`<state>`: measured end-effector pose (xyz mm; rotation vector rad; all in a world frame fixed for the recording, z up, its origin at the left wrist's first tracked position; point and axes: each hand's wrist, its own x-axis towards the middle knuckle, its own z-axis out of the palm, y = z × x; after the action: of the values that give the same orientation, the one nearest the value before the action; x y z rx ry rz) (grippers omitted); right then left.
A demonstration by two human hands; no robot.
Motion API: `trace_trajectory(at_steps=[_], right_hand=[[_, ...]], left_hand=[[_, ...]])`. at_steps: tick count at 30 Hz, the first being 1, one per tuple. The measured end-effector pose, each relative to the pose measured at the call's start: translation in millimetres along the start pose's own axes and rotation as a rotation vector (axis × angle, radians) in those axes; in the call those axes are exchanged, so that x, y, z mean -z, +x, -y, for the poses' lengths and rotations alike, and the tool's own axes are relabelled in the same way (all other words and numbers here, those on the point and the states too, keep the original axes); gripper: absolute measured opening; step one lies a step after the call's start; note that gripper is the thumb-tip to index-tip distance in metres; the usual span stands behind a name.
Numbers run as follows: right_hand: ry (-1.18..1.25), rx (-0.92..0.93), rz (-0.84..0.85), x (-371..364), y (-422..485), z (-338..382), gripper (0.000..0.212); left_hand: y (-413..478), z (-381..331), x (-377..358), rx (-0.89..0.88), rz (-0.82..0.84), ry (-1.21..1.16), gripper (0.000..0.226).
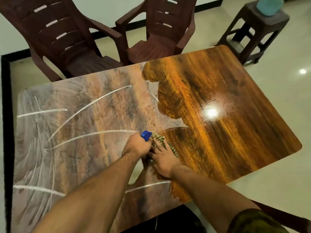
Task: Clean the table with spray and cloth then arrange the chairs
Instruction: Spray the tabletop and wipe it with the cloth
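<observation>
The glossy wood-grain rectangular table (235, 101) fills most of the head view. Its left and middle part is dulled by a grey-white film with long, thin white streaks arcing across it, while the right part shows clean, deep orange-brown grain and reflects a bright ceiling light. The boundary between film and clean surface is ragged and wavy, and a small cleared arc sits just beside the hands.

The left hand (137, 146) is curled tight around a spray bottle with a blue nozzle (146, 135); only the nozzle shows above the fist, and the bottle body is hidden by the hand and forearm. The right hand (162, 158) lies flat with fingers spread, pressing a green-and-white checked cloth (161, 140) onto the tabletop near the table's near-middle. Most of the cloth is covered by the hand, so its full shape cannot be made out.

Two dark maroon plastic armchairs (67, 34) stand side by side at the far edge, their tops cut off by the frame. A dark brown stool (262, 24) stands off the far right corner with a pale blue object (269, 5) on it, blurred and cropped.
</observation>
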<state>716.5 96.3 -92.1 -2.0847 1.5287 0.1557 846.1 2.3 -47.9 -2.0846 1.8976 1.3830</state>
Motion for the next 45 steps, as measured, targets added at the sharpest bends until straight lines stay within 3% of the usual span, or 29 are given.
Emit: trace_trajectory(at_steps=[2,3,6,8,9,13,16,18,22,23,24,28,30,31,34,36,38,42,43,45], right_hand=[[-0.055,0.085,0.0,12.4,3.7,-34.1,0.059],[-0.062,-0.012,-0.025,20.8,9.2,-52.6,0.061],[0.117,-0.591,-0.182,50.1,35.6,-97.8,0.064],[0.194,-0.705,-0.19,58.2,60.3,-94.1,0.065],[0.159,-0.647,-0.178,56.8,65.8,-81.8,0.065],[-0.043,-0.056,-0.007,50.4,63.2,-51.6,0.061],[-0.136,0.186,0.063,60.9,73.2,-81.6,0.061],[-0.118,0.126,-0.006,69.6,87.5,-107.1,0.059],[0.049,-0.402,-0.176,91.5,130.8,-124.0,0.061],[0.06,-0.456,-0.184,95.1,140.0,-115.5,0.062],[0.04,-0.422,-0.17,97.2,145.6,-104.4,0.062],[-0.103,0.254,0.021,94.3,151.2,-81.5,0.059],[-0.169,0.418,0.043,106.2,169.2,-104.6,0.059],[-0.194,0.375,0.018,111.8,183.2,-116.5,0.059],[-0.047,-0.202,-0.128,137.8,230.5,-135.5,0.062],[0.032,-0.412,-0.155,146.2,249.9,-120.0,0.065],[-0.065,-0.254,-0.123,136.0,244.1,-91.8,0.064],[-0.177,0.373,0.028,128.4,216.6,-90.4,0.065],[-0.176,0.419,0.022,132.9,222.3,-103.4,0.064],[-0.168,0.273,-0.037,143.3,239.0,-131.7,0.06]], left_hand=[[6.1,-5.9,3.8,0.016,0.007,-0.025,0.021],[10.7,-7.4,6.6,0.025,0.009,-0.048,0.02],[25.1,-13.0,11.4,0.08,0.029,-0.136,0.023],[35.9,-18.8,14.0,0.127,0.032,-0.2,0.022],[41.0,-21.5,14.4,0.144,0.026,-0.223,0.022],[70.6,-37.9,17.6,0.197,-0.055,-0.219,0.025],[86.3,-52.0,26.3,0.22,-0.106,-0.16,0.031],[95.4,-58.4,32.3,0.22,-0.101,-0.147,0.034],[109.5,-66.5,45.3,0.197,-0.117,-0.141,0.042],[114.2,-67.9,48.7,0.189,-0.14,-0.146,0.04],[118.4,-69.8,52.8,0.186,-0.152,-0.147,0.037],[140.8,-78.6,71.2,0.178,-0.178,-0.177,0.026],[150.8,-82.4,81.2,0.178,-0.186,-0.187,0.026],[155.4,-83.4,85.4,0.182,-0.176,-0.201,0.026],[166.5,-85.3,101.8,0.174,-0.169,-0.217,0.024],[171.1,-86.2,111.3,0.173,-0.217,-0.217,0.028],[176.3,-87.2,116.9,0.185,-0.243,-0.235,0.027],[191.5,-97.6,119.6,0.169,-0.265,-0.236,0.022],[193.6,-100.2,120.2,0.167,-0.261,-0.236,0.021],[197.4,-105.5,121.6,0.176,-0.224,-0.235,0.02]])
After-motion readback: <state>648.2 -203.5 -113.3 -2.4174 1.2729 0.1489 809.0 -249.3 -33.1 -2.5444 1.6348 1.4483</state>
